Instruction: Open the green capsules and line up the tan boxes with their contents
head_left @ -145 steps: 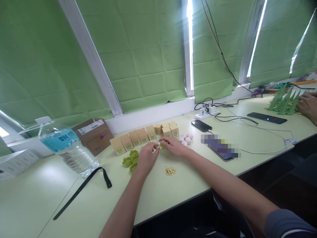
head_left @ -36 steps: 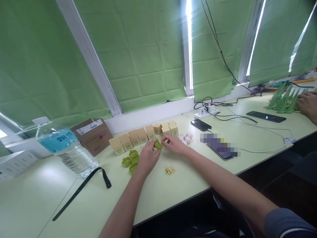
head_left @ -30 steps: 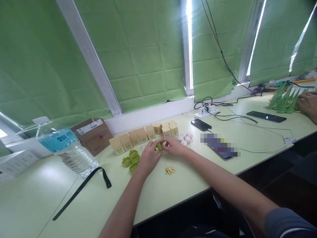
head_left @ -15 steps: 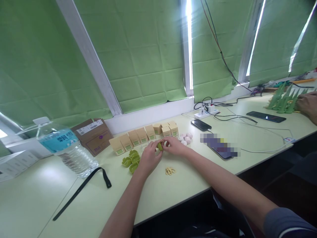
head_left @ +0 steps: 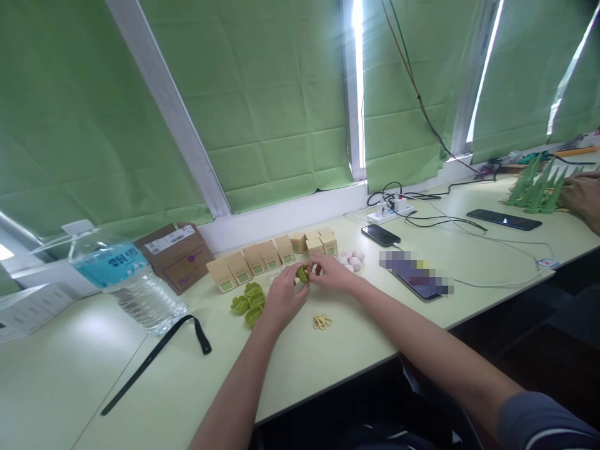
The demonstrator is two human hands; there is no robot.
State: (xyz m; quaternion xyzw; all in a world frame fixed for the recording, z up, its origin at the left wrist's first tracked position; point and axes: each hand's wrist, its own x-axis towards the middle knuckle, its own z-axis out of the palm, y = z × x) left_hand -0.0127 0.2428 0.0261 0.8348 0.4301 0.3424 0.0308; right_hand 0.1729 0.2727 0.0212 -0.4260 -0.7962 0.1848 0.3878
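Note:
My left hand (head_left: 282, 295) and my right hand (head_left: 330, 273) meet over the pale desk (head_left: 328, 350), both pinching one small green plastic piece (head_left: 302, 273) between their fingertips. Right behind them stands a row of several small tan boxes with green labels (head_left: 262, 259). Three more green pieces (head_left: 247, 304) lie to the left of my left hand. A few pinkish-white balls (head_left: 352, 260) sit just right of my right hand. A small bunch of yellow rubber bands (head_left: 322, 322) lies on the desk nearer to me.
A big water bottle (head_left: 124, 280) lies at the left beside a brown carton (head_left: 176, 255) and a black strap (head_left: 154, 356). Phones (head_left: 380, 235), a power strip (head_left: 390, 215) and cables lie to the right. Another person's hand (head_left: 581, 197) rests by green spiky pieces (head_left: 537, 187) far right.
The green piece went from my left fingers alone to being pinched between both hands. My hands have drawn slightly closer together; everything else on the desk stays put.

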